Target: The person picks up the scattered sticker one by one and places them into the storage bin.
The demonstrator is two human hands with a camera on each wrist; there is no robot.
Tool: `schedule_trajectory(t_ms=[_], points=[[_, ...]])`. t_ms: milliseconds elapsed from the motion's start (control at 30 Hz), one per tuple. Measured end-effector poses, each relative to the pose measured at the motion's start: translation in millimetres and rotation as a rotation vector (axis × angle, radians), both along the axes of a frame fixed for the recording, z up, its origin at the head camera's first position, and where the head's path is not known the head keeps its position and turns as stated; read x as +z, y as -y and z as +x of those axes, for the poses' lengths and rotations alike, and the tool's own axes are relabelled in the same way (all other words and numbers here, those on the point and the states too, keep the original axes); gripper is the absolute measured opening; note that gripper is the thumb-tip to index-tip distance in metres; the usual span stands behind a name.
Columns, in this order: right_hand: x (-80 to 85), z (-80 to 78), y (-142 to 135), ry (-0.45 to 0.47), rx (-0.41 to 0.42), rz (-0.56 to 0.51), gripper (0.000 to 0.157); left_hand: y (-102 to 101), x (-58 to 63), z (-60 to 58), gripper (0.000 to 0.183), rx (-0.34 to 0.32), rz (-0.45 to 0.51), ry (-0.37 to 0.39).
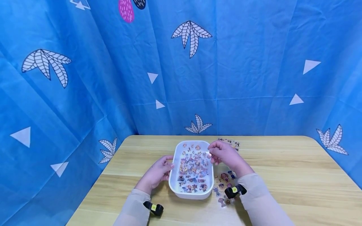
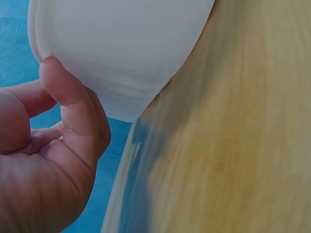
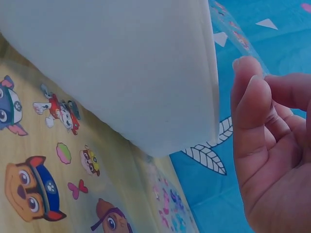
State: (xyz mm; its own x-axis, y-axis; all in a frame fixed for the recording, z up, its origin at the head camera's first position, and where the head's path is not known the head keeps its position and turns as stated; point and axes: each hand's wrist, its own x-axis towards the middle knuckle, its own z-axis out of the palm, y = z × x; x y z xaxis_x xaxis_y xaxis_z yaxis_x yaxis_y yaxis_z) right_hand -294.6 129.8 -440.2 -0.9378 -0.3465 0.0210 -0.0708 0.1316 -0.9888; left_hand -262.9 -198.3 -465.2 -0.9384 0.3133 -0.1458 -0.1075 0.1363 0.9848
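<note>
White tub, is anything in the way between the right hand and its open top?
Nothing visible is. The right hand is at the right rim of the white tub, pinching a clear sticker sheet; the left hand holds the opposite side, clear of the opening.

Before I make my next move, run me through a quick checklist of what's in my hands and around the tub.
1. Left hand holding the white tub: ok, it grips the left side.
2. Right hand holding a clear sticker sheet: ok, it pinches an edge.
3. Table clear just right of the tub: not ok, loose stickers on clear film lie there.
4. Number of sheets in the tub: cannot tell, the see-through prints overlap.
5. Tub's base flat on the table: cannot tell.
</note>
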Motion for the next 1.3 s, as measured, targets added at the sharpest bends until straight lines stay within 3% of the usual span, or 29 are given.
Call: schedule_trajectory(t_ms=[367, 800, 1300], points=[[-0.3, 4.2, 6.8, -0.007, 0.01, 0.038, 0.014, 0.9, 0.1, -1.9, 0.05, 0.0, -0.009, -0.012], [3.0, 7.6, 1.8, -0.054, -0.005, 0.206, 0.013, 0.5, 0.1, -0.2, 0.051, 0.001, -0.008, -0.018], [-0.3, 8.6, 5.1, -0.14, 0.061, 0.315, 0.014, -0.2, 0.4, 1.6, 0.05, 0.002, -0.007, -0.019]])
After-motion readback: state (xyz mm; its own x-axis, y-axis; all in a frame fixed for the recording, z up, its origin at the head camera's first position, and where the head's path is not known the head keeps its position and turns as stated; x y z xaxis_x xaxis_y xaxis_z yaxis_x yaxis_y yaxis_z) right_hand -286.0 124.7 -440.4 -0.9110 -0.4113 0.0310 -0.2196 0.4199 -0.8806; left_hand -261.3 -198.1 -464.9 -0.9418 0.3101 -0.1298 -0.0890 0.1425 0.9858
